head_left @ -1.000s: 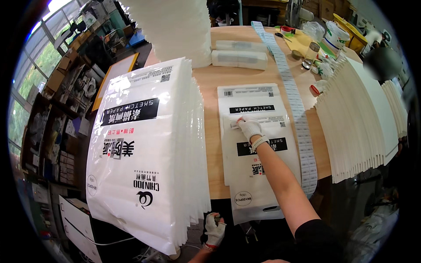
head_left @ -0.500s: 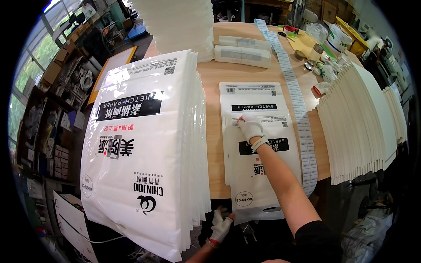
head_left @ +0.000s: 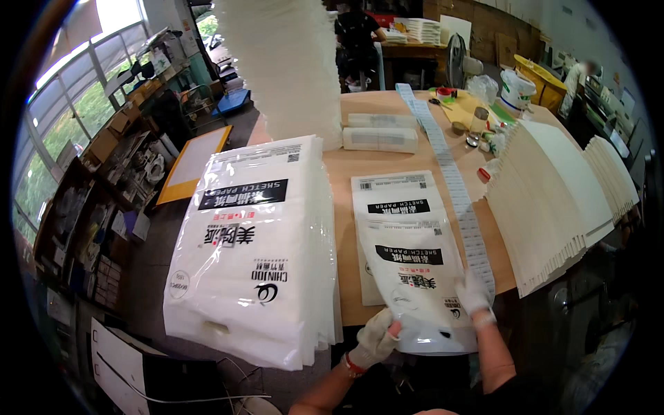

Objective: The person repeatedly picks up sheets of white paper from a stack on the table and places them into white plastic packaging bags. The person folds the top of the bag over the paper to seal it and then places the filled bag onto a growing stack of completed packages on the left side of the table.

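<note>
A white plastic paper bag (head_left: 415,278) with black printed bands lies before me on a similar bag (head_left: 391,185), its near end bulging over the table's front edge. My left hand (head_left: 374,337), in a pale glove with the fingertips bare, is closed on the bag's near left edge, thumb on top. At the near right edge is my right hand (head_left: 474,296), gloved too, its fingers closed around the side of the bag; some fingers are hidden. The oval handle hole (head_left: 445,335) shows between the hands at the near end.
A thick pile of larger printed plastic bags (head_left: 242,242) stands at left. Behind it rises a tall white stack (head_left: 290,76). Wrapped bundles (head_left: 379,140) and a long label strip (head_left: 453,187) lie on the table (head_left: 350,277). White sheets (head_left: 546,200) are stacked at right. Another person (head_left: 357,38) is far off.
My right hand has drawn back from the bag's middle to its near right edge. My left hand has come up onto the near left edge. The view has tilted up.
</note>
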`<control>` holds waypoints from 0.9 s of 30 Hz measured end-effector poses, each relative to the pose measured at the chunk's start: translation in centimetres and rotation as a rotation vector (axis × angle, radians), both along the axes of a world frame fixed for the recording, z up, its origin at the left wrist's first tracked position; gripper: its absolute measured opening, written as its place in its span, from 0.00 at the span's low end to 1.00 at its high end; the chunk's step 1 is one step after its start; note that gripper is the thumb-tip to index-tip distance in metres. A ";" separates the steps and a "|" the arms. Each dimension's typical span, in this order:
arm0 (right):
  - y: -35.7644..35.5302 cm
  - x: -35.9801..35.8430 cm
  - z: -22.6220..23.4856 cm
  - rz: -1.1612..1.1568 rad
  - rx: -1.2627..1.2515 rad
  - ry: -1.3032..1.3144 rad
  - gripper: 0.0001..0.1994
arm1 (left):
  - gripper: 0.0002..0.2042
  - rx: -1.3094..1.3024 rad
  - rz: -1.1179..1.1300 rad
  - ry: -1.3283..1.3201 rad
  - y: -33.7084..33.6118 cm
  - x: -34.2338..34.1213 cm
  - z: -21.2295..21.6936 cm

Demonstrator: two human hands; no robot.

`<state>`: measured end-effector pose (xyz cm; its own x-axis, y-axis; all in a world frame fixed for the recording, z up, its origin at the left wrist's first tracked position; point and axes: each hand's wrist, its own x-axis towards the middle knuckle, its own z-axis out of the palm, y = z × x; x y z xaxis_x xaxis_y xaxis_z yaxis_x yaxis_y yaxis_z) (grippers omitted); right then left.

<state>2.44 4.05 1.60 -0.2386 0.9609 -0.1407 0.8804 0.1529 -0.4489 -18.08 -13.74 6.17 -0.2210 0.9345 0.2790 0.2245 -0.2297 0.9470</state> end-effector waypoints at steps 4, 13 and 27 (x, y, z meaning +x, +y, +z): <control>-9.1 4.5 -3.3 -0.275 -0.533 1.179 0.21 | 0.11 0.181 -0.219 0.294 0.1 0.8 6.4; -7.8 -13.9 14.8 0.334 -0.234 1.276 0.15 | 0.20 0.398 0.920 0.166 -12.5 -11.2 13.5; -4.2 -11.8 12.4 0.628 -0.361 1.224 0.09 | 0.16 0.273 1.210 -0.657 -18.1 -22.3 -1.1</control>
